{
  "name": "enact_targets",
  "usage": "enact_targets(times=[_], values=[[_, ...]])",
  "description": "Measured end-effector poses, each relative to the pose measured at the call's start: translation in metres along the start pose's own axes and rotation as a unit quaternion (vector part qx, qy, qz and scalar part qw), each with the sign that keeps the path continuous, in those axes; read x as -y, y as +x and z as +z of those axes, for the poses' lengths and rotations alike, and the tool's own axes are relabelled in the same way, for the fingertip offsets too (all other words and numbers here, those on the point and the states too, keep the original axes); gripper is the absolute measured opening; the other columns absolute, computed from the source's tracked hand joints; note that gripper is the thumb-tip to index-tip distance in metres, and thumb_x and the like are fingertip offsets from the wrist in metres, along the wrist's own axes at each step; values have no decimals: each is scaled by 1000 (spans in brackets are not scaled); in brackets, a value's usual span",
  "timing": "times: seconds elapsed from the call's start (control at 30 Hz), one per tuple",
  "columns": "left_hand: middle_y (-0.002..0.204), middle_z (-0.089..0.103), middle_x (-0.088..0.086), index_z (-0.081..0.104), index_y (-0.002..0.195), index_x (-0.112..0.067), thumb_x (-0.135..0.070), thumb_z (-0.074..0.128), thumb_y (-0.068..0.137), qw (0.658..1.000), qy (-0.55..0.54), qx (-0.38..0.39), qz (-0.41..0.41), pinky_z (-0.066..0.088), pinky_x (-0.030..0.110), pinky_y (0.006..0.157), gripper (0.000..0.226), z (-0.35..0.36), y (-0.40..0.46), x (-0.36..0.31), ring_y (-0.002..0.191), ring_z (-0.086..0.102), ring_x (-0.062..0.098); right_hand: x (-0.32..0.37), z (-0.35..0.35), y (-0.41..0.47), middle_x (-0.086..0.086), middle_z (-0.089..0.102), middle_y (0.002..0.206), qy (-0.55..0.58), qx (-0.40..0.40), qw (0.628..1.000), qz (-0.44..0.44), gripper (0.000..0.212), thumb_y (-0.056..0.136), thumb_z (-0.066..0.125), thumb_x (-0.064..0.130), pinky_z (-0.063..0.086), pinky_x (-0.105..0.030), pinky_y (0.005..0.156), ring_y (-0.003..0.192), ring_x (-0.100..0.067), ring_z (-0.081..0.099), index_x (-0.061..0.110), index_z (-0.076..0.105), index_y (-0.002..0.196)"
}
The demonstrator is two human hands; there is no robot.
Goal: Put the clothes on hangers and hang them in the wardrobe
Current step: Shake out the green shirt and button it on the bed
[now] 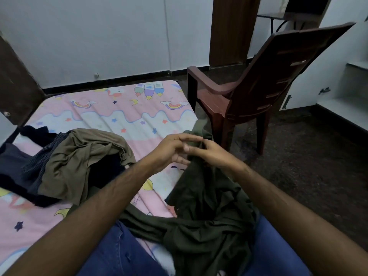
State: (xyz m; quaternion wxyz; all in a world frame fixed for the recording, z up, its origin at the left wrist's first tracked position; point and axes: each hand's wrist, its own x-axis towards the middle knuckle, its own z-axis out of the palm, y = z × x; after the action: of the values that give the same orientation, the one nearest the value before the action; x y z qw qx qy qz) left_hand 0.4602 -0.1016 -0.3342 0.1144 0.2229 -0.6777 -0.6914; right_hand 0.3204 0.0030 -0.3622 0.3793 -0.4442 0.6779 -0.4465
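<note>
The green garment (203,220) is lying bunched across the person's lap and is rising to both hands. The right hand (214,153) is pinching its upper edge in a narrow grip; the left hand (173,151) is touching the same edge with fingers nearly straight, holding little. Risk: with one pinch bearing the cloth, the edge is likely to slip, and the twisted folds are liable to hide the neck opening. No hanger is showing in view, so hanging is not yet possible. Further off, the pile (65,166) is waiting on the bed (127,116); the chair (256,88) is standing beyond.
</note>
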Motion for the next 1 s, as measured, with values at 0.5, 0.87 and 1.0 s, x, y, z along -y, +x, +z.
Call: enact_targets(times=[0.5, 0.87, 1.0], values=[[81, 63, 2, 58, 99, -16, 1, 54, 73, 584, 730, 89, 344, 46, 40, 82, 31, -30, 32, -24, 77, 61, 29, -18, -19, -61, -9, 71, 74, 183, 98, 972, 113, 37, 75, 43, -22, 53, -23, 50, 60, -15, 68, 1, 69, 90], [72, 67, 4, 57, 79, -18, -5, 63, 76, 485, 818, -165, 261, 32, 37, 72, 15, -53, 66, -97, 69, 66, 30, 29, -104, -64, -14, 69, 74, 120, -148, 979, 79, 33, 88, 41, -18, 56, -26, 56, 65, -24, 65, 1, 69, 87], [88, 68, 11, 56, 90, -15, -13, 56, 84, 568, 721, -278, 281, 33, 41, 76, 6, -60, 77, -198, 81, 65, 36, 110, -187, -28, -14, 67, 99, 158, -272, 949, -24, 28, 96, 50, -12, 57, -30, 68, 80, -20, 65, 7, 63, 112]])
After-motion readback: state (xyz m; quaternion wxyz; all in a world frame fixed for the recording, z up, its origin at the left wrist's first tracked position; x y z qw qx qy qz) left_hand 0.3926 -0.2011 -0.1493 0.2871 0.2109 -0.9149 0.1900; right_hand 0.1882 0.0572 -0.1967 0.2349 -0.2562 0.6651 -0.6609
